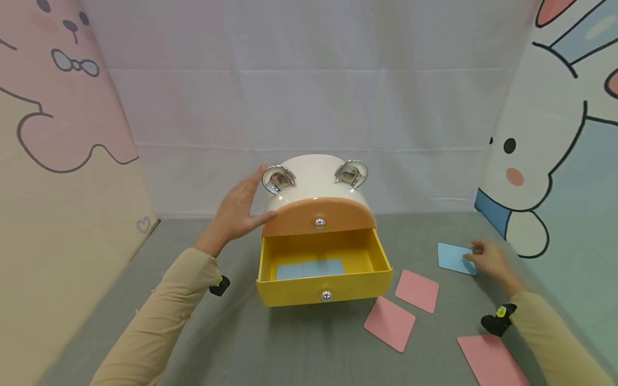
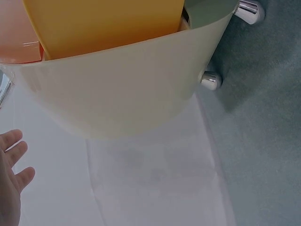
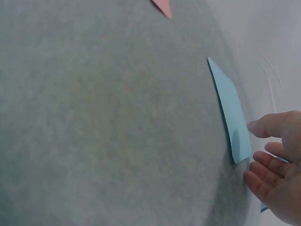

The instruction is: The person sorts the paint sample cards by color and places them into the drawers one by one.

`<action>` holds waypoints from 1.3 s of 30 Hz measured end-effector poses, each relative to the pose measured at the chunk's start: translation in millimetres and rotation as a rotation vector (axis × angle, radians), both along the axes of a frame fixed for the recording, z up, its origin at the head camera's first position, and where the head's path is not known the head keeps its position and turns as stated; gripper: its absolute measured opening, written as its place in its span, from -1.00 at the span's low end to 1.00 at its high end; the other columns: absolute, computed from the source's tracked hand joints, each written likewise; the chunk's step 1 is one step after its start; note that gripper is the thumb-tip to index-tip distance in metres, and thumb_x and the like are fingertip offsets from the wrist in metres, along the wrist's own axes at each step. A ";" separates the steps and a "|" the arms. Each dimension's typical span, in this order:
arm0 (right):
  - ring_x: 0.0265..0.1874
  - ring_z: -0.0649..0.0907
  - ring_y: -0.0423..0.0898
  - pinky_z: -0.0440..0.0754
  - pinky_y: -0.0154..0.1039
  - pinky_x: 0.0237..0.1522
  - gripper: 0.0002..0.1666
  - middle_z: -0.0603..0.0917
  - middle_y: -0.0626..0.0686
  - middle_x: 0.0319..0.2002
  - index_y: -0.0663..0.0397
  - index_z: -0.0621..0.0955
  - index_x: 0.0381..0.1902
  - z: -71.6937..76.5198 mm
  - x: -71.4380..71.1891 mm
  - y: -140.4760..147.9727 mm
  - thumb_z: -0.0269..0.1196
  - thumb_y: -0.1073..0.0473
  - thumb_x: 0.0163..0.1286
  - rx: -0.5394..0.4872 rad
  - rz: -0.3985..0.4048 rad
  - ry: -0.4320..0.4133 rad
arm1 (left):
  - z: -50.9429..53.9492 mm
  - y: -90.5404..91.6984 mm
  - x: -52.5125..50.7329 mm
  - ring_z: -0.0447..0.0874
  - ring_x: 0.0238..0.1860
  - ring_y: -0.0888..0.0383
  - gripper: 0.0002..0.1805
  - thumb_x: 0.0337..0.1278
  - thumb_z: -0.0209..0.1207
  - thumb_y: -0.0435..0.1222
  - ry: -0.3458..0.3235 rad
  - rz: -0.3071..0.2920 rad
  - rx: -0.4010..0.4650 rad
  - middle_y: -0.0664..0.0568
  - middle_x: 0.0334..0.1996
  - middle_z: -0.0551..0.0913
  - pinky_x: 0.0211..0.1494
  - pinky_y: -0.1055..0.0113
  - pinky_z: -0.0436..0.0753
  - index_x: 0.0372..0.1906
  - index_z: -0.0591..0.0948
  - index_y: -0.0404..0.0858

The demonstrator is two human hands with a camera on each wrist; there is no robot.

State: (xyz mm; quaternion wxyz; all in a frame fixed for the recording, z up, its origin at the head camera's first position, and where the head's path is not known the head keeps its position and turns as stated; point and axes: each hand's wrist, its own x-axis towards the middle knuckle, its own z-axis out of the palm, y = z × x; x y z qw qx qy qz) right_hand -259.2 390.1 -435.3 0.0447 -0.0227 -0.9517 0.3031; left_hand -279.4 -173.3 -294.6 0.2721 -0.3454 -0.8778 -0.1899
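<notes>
The work is being judged only partly done: light-blue cards (image 1: 323,267), seemingly two, are being held flat inside the pulled-out yellow lower drawer (image 1: 289,294) of the bear-eared storage box (image 1: 316,174), while a loose blue card (image 1: 451,257) and three pink cards (image 1: 417,291) (image 1: 390,324) (image 1: 492,359) are being left outside, to the box's right and front right. The loose blue card is being reached over by the right hand (image 1: 494,265), fingers loosely bent with no grip evident; whether it is being touched cannot be told. The left hand (image 1: 236,209) is being placed at the box's left side, fingers extended, nothing being clasped. Light is being reflected by the box's glossy, domed white shell, curved chrome ears (image 1: 352,174) and round metallic knobs (image 1: 326,296); the thin, round-cornered cards outside are being supported by matte grey table covering (image 1: 232,332).
</notes>
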 end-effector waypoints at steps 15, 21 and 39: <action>-0.06 0.38 0.44 0.39 0.23 -0.08 -0.43 0.35 0.59 -0.04 0.69 0.31 0.01 -3.2 -4.0 1.8 0.16 0.36 0.12 0.063 0.068 -0.078 | 0.0 2.0 -2.6 0.16 0.31 -0.08 0.03 -0.02 -0.20 0.40 -0.006 -0.001 -0.020 -0.03 0.39 0.07 0.31 -0.01 0.17 0.44 -0.10 -0.14; -0.08 0.38 0.42 0.39 0.22 -0.09 -0.49 0.37 0.57 -0.07 0.65 0.36 -0.03 2.8 -3.2 1.0 0.18 0.38 0.09 0.050 0.077 -0.097 | 0.0 1.9 -2.7 0.16 0.31 -0.08 0.04 -0.03 -0.22 0.41 -0.005 -0.001 -0.008 -0.03 0.39 0.07 0.31 -0.01 0.17 0.43 -0.08 -0.17; -0.24 0.51 0.20 0.58 -0.32 -0.51 -0.65 0.45 0.51 -0.15 0.60 0.45 -0.09 47.1 10.1 -17.4 0.04 0.49 0.14 -0.014 0.146 -0.008 | -1.0 -0.5 -0.6 0.17 0.30 -0.11 0.07 -0.04 -0.26 0.43 -0.005 0.011 -0.010 -0.06 0.39 0.08 0.30 -0.03 0.18 0.43 -0.07 -0.22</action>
